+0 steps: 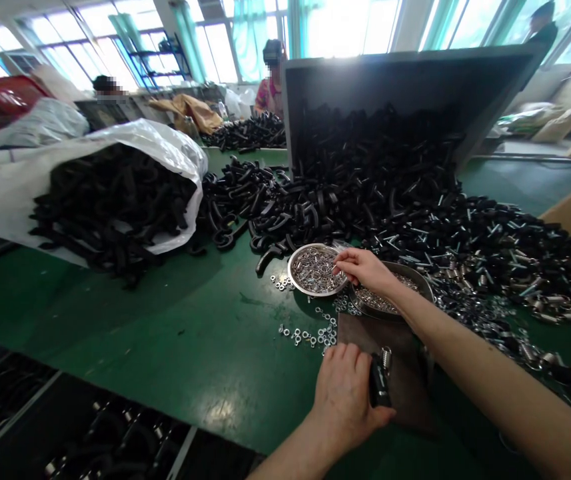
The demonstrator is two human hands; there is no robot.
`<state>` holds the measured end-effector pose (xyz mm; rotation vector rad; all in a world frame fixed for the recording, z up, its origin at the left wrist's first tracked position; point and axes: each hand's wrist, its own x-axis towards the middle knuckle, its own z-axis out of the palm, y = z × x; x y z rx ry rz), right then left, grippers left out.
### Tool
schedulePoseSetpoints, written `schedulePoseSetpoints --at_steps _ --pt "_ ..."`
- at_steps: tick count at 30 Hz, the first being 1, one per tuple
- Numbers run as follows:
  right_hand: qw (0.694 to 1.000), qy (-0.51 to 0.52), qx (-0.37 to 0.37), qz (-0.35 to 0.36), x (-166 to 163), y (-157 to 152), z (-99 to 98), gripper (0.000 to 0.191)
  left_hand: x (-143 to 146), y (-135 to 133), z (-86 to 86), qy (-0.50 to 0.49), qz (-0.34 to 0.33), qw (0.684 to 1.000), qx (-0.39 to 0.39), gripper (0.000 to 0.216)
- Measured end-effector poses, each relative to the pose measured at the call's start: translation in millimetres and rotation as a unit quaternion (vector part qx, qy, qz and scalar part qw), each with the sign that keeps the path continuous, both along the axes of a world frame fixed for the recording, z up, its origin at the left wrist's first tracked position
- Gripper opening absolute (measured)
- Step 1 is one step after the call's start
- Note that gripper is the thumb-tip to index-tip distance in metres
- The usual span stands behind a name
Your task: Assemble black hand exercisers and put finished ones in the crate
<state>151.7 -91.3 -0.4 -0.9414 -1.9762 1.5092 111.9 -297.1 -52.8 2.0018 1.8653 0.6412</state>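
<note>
My left hand (pixel 342 393) is closed round a black plastic part (pixel 379 381), holding it against a dark brown mat (pixel 410 387). A small metal coil spring (pixel 386 360) stands beside that part. Over the right rim of a round metal bowl (pixel 292 277), my right hand (pixel 365 270) is closed in a pinch; what its fingertips hold is too small to make out. Small metal pins (pixel 318 267) fill the bowl. Partly under my right wrist sits a second metal dish (pixel 422 283) of small metal pieces. Loose metal eyelets (pixel 305 337) lie near my left hand.
A white plastic sack (pixel 175 143) spills black curved parts at left. Behind the bowls, a grey bin (pixel 415 73) tips out a heap of black parts (pixel 325 200). Springs and parts (pixel 505 267) cover the right side. Trays (pixel 130 433) stand front left. A person (pixel 270 93) is across the table.
</note>
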Motion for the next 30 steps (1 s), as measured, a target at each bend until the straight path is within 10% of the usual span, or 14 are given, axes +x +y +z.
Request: schedulePoseSetpoints --at_steps 12,30 --pt "0.998 0.003 -0.048 -0.039 11 -19 -0.8 0.022 -1 1 4.7 -0.004 -0.005 1.000 -0.003 0.058" --pt "0.940 -0.182 0.290 -0.010 109 -125 -45.5 0.012 0 2 15.8 0.020 -0.014 1.000 -0.016 0.051"
